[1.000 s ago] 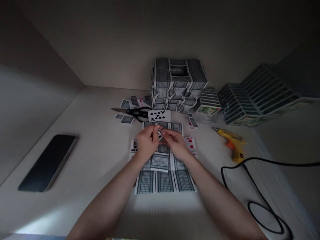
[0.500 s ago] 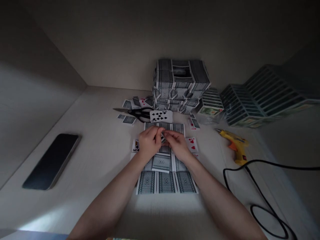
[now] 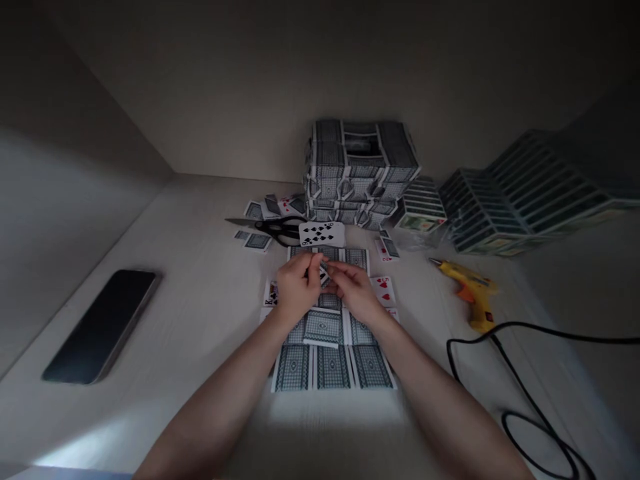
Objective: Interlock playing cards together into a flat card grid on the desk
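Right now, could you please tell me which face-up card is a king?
The card just left of the left hand, marked K; the five of hearts sits beside the right hand.

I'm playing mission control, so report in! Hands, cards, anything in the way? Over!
Left hand and right hand pinching a partly hidden card. Face-down cards spread beneath. Scissors and glue gun lie apart; nothing seems in the way.

On a table (image 3: 210, 267), the left hand (image 3: 299, 287) and right hand (image 3: 356, 288) meet above a panel of cards (image 3: 333, 367), a card piece (image 3: 325, 272) between them. Behind the panel — scissors (image 3: 265, 227) at left, then a card-built box (image 3: 365, 163) farther back. A phone (image 3: 103, 323) lies far left; a glue gun (image 3: 473, 293) right — its cable (image 3: 550, 327) trailing rightward and forward.
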### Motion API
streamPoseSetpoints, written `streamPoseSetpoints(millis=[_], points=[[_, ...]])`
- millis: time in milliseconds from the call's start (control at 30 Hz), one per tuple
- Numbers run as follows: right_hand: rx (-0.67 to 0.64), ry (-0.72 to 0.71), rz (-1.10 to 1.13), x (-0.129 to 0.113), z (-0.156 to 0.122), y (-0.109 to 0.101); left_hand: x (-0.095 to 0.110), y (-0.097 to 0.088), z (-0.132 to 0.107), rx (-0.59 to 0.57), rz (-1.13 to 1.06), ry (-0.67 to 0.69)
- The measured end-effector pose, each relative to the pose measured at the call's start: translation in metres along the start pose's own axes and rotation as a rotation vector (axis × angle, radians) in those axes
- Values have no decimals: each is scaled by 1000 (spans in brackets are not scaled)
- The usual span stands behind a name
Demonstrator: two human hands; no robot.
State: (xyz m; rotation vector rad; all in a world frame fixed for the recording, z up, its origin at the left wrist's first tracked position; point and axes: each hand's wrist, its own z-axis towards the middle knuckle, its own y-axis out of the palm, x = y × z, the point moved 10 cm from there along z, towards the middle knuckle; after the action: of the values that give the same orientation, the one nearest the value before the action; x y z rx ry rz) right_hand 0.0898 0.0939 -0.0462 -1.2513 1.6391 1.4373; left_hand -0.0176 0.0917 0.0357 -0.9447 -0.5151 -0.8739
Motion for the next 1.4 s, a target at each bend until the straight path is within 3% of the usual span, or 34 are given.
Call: streamPoseSetpoints(millis=[100,300,500,867,1067,1300,1400], points=[[-14,-3,3,1,0,0,3,0,0,-9,5,33],[-83,0,97,1,1,4,-7,-1,2,27,-62,-51],[-40,19,109,2,1,2,-6,-1,2,22,-74,-58],[56,-14,-22,-7,-4,-2,7,-1,-1,6,7,106],[-5,1,-14,-6,-4,3,16,-2,-3,-16,6,201],[-65,50,88,0,-1,8,-9,-8,1,65,-57,-57],[-41,40,73,0,-1,7,-12,-7,1,73,-64,-84]])
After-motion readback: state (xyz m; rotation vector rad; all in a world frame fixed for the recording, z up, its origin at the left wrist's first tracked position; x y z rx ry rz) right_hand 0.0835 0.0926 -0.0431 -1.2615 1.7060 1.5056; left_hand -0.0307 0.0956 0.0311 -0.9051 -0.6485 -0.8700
